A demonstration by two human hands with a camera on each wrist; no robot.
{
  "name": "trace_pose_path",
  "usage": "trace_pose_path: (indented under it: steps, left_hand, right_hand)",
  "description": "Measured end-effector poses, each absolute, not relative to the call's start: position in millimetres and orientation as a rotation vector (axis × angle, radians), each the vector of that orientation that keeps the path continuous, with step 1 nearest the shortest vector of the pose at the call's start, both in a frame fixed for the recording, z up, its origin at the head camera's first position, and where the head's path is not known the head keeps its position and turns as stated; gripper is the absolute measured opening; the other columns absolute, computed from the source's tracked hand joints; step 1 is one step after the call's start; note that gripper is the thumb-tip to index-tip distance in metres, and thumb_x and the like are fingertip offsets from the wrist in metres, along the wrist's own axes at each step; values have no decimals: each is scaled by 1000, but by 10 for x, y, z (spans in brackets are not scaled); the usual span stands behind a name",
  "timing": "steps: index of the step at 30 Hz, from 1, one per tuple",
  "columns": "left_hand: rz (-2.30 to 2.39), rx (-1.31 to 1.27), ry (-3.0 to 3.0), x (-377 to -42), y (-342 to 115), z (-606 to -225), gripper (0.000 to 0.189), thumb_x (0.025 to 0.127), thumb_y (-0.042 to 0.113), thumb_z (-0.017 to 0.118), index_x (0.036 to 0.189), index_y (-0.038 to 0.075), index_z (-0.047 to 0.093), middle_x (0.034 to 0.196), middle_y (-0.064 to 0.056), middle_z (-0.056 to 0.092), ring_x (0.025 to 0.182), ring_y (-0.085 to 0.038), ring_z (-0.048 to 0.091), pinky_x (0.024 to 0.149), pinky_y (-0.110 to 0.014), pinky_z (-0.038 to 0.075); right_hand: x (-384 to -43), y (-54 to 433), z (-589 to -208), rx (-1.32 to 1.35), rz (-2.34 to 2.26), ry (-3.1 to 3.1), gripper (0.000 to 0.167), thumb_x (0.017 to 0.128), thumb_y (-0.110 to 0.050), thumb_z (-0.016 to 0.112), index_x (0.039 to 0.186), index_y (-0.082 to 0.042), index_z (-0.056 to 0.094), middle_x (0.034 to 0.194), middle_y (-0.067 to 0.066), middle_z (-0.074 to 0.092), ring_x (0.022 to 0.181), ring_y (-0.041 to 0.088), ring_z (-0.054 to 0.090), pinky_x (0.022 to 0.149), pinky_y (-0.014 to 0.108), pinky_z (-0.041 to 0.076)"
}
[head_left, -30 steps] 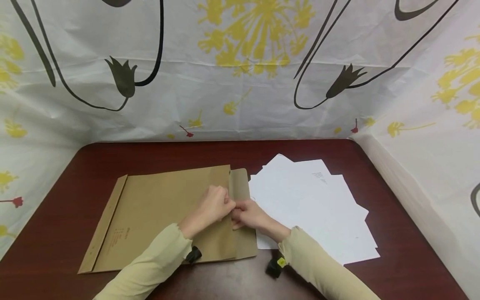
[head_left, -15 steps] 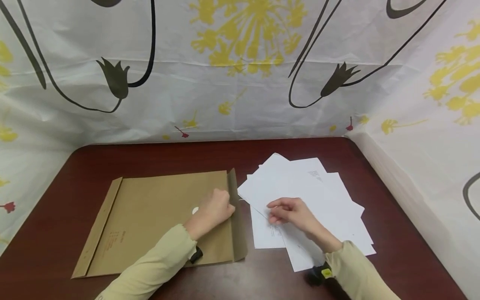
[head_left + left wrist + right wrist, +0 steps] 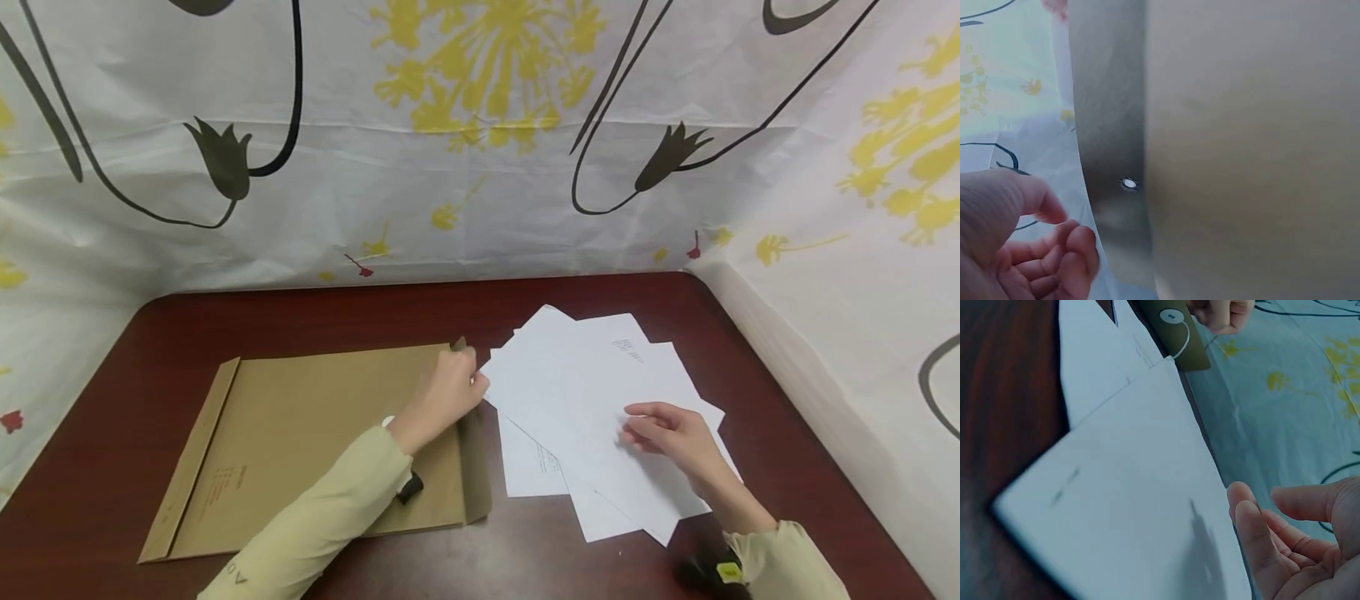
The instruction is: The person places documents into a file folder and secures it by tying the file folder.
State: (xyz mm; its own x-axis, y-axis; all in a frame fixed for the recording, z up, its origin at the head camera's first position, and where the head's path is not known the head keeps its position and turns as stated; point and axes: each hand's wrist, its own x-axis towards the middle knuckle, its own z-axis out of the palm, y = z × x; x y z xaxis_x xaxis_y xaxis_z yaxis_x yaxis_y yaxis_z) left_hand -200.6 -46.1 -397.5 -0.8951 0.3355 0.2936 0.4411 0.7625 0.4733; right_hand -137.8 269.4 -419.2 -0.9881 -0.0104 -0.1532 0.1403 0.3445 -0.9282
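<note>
A brown kraft document envelope [image 3: 330,425] lies on the table, its right-end flap [image 3: 474,475] tilted up. My left hand [image 3: 446,387] is over that end, fingers curled. In the left wrist view the left hand [image 3: 1035,244] is beside the flap [image 3: 1107,94], the thumb near the curled fingertips and nothing between them. A button [image 3: 1129,183] is set in the flap; in the right wrist view a white string [image 3: 1184,340] runs from the button [image 3: 1172,315]. My right hand [image 3: 671,433] hovers over loose white sheets [image 3: 570,392], its fingers loosely bent and holding nothing.
The sheets are fanned out on the right, some with small print. The dark red table [image 3: 360,312] is bordered by white cloth [image 3: 465,242] with a flower pattern at the back and sides. A second white disc [image 3: 387,421] shows beside the left wrist on the envelope.
My right hand has left the flap and moved right, over the sheets. The flap has tilted up from nearly flat. My left hand has shifted slightly up and right. The front sheets have shifted.
</note>
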Motion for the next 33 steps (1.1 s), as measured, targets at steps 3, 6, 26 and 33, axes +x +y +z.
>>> trace_pose_path:
  steps: [3,6,26,33]
  left_hand:
    - [-836,-641,-2726,-2117,-330,-3934,22,77,-1,54,64,8,40,56,2,30,50,-10,32,43,-20,27]
    - [-765,-672,-2782,-2223,-206,-3903,16,78,-4,54,67,4,46,61,-4,42,57,-16,44,49,-24,36]
    - [-445,-369,-3216,-2533,258,-4057,33,86,17,59,110,-6,55,104,-20,56,93,-30,55,71,-38,52]
    - [-442,-348,-3205,-2542,235,-4067,39,84,19,63,112,-6,54,107,-21,54,95,-32,56,70,-38,53]
  right_hand:
    - [-1292,2818,-4197,199,-1726,2485,44,90,-14,62,120,16,50,86,9,70,75,11,68,68,25,54]
    - [-1211,2944,-4200,271,-1717,2491,47,91,-17,62,121,16,49,85,6,71,75,11,68,67,25,54]
    - [-916,3404,-4205,491,-1821,2334,56,94,-20,57,129,19,36,86,0,70,78,12,68,69,28,55]
    - [-929,3534,-4231,508,-1933,2243,50,92,-16,59,131,6,39,90,-9,67,82,8,67,72,28,54]
